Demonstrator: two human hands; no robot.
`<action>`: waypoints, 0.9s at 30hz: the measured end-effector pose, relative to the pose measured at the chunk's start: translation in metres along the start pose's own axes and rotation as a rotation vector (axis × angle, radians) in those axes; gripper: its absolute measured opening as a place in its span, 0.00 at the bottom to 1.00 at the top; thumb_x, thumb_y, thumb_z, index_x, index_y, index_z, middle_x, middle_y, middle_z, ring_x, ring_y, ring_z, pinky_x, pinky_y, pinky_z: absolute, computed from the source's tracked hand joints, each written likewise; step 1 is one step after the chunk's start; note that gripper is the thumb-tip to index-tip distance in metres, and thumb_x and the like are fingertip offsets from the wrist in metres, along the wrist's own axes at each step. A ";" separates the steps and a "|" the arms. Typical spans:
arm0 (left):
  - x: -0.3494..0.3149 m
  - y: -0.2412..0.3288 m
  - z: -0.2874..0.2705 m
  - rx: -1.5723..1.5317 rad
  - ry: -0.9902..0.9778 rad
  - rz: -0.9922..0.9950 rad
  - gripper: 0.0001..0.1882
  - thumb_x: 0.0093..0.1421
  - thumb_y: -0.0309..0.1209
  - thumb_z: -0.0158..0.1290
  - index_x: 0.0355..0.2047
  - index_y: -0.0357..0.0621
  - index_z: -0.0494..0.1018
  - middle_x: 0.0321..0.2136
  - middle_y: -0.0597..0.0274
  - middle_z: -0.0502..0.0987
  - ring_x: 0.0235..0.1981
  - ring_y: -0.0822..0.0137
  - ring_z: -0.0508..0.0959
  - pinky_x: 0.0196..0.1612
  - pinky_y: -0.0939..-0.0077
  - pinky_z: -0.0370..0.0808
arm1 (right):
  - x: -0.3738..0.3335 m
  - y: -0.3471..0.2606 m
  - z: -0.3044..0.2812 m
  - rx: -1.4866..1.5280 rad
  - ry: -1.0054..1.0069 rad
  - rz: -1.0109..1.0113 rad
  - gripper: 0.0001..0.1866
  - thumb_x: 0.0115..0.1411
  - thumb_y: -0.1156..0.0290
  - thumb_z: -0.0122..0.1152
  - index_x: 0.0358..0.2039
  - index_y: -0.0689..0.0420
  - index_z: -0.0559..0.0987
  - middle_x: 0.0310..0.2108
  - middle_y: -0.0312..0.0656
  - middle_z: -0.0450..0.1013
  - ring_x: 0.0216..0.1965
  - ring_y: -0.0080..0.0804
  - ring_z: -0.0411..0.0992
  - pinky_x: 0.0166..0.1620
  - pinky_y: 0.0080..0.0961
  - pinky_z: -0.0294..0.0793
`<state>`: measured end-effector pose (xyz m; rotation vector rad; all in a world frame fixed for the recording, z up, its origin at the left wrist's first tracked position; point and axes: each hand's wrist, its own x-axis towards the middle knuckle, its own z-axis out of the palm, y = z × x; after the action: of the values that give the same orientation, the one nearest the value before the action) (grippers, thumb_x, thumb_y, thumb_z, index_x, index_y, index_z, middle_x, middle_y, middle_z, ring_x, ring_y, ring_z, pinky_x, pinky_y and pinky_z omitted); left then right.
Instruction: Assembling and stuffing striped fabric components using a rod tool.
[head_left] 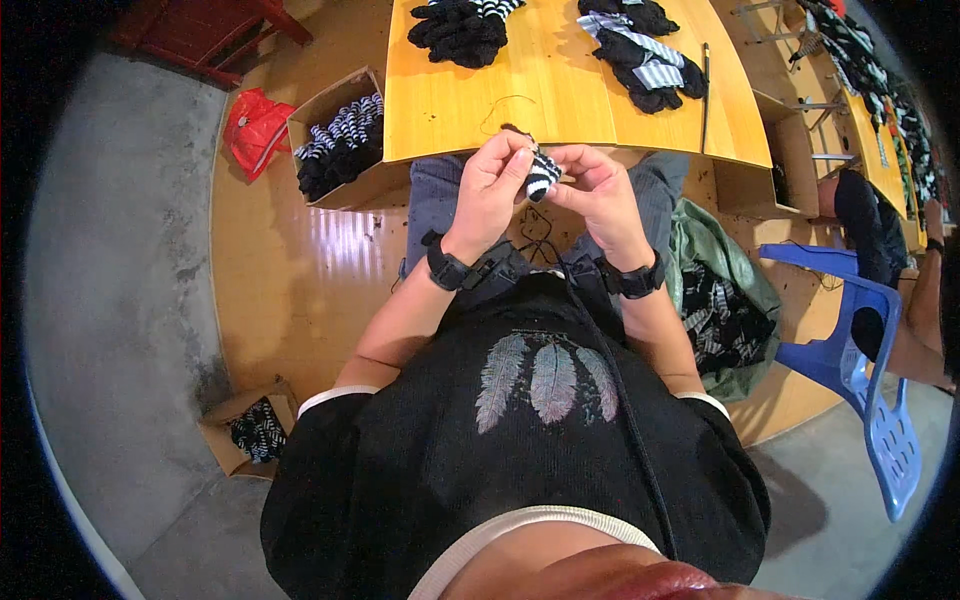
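A small black-and-white striped knitted piece (541, 180) is held up just off the front edge of the yellow table (480, 115), above my lap. My left hand (492, 188) pinches its left side between thumb and fingers. On the other side, my right hand (598, 190) grips it with thumb and forefinger. Part of the piece is hidden by my fingers. A loose dark thread (512, 97) curls on the tabletop just beyond it. Farther back lie a bunch of black knitted gloves (458, 35) with striped cuffs and, to the right, more dark knitwear (650, 72) with grey-and-white striped parts.
A thin black rod (705, 98) lies near the table's right side. Cardboard boxes (345, 192) with striped knitwear stand at left. A green sack (745, 275) of knit pieces and a blue plastic chair (850, 340) are at right, near another person's leg (880, 240).
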<state>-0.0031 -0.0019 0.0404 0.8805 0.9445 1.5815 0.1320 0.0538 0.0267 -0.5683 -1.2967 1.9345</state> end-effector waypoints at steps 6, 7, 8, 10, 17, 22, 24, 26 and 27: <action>0.001 -0.003 -0.002 0.441 -0.027 0.266 0.05 0.56 0.25 0.46 0.25 0.36 0.66 0.20 0.68 0.66 0.21 0.79 0.64 0.25 0.87 0.63 | -0.001 0.006 -0.001 -0.282 0.088 -0.215 0.08 0.46 0.84 0.56 0.28 0.62 0.70 0.32 0.37 0.70 0.33 0.17 0.67 0.36 0.14 0.68; 0.002 -0.004 -0.002 0.481 -0.021 0.309 0.05 0.56 0.25 0.46 0.24 0.36 0.66 0.20 0.67 0.66 0.21 0.79 0.65 0.25 0.86 0.64 | 0.000 0.005 -0.001 -0.361 0.080 -0.339 0.06 0.46 0.85 0.55 0.25 0.62 0.69 0.32 0.37 0.70 0.33 0.16 0.67 0.36 0.14 0.68; 0.003 -0.006 -0.002 0.482 -0.018 0.310 0.05 0.56 0.25 0.46 0.24 0.36 0.66 0.20 0.67 0.66 0.21 0.79 0.65 0.25 0.86 0.64 | 0.000 0.005 0.002 -0.361 0.077 -0.339 0.06 0.46 0.85 0.55 0.25 0.62 0.69 0.32 0.37 0.70 0.33 0.16 0.67 0.36 0.14 0.68; 0.004 -0.013 0.001 0.437 0.114 0.315 0.05 0.54 0.25 0.48 0.23 0.36 0.66 0.20 0.64 0.66 0.21 0.75 0.65 0.25 0.84 0.63 | -0.001 0.005 0.010 -0.009 0.140 -0.257 0.06 0.46 0.85 0.54 0.24 0.61 0.69 0.32 0.38 0.70 0.31 0.18 0.67 0.35 0.13 0.67; 0.010 -0.032 -0.004 0.620 0.254 0.403 0.06 0.53 0.24 0.47 0.22 0.35 0.65 0.20 0.60 0.63 0.21 0.69 0.65 0.26 0.80 0.63 | 0.000 0.018 -0.001 0.397 0.110 0.051 0.06 0.49 0.82 0.54 0.25 0.56 0.69 0.23 0.32 0.67 0.16 0.12 0.58 0.18 0.08 0.56; 0.008 -0.030 -0.002 0.496 0.165 0.338 0.06 0.54 0.24 0.47 0.22 0.34 0.64 0.20 0.61 0.64 0.22 0.71 0.65 0.27 0.81 0.63 | -0.001 0.016 -0.005 0.678 -0.155 0.203 0.06 0.51 0.78 0.53 0.28 0.54 0.67 0.19 0.30 0.63 0.12 0.11 0.50 0.14 0.09 0.46; 0.006 -0.031 -0.002 0.529 0.121 0.325 0.06 0.55 0.25 0.45 0.23 0.36 0.65 0.19 0.64 0.65 0.21 0.74 0.65 0.26 0.83 0.63 | -0.001 0.011 -0.013 0.688 -0.225 0.282 0.05 0.51 0.77 0.54 0.28 0.55 0.68 0.20 0.29 0.64 0.13 0.11 0.52 0.15 0.09 0.49; 0.005 -0.033 -0.005 0.392 0.176 0.160 0.06 0.56 0.26 0.45 0.24 0.37 0.66 0.19 0.67 0.65 0.21 0.77 0.65 0.25 0.85 0.63 | 0.005 0.019 -0.014 0.413 -0.143 0.179 0.05 0.51 0.77 0.55 0.27 0.55 0.68 0.21 0.29 0.64 0.14 0.10 0.54 0.16 0.08 0.50; 0.004 -0.031 -0.007 0.253 0.227 -0.006 0.06 0.57 0.26 0.44 0.24 0.38 0.66 0.19 0.69 0.66 0.20 0.79 0.65 0.24 0.86 0.64 | 0.006 0.023 -0.014 0.138 -0.058 0.075 0.04 0.51 0.77 0.55 0.26 0.56 0.69 0.23 0.29 0.65 0.16 0.10 0.55 0.18 0.08 0.52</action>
<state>0.0026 0.0055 0.0099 0.8808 1.3298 1.6025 0.1306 0.0613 0.0002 -0.5007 -1.1806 2.0975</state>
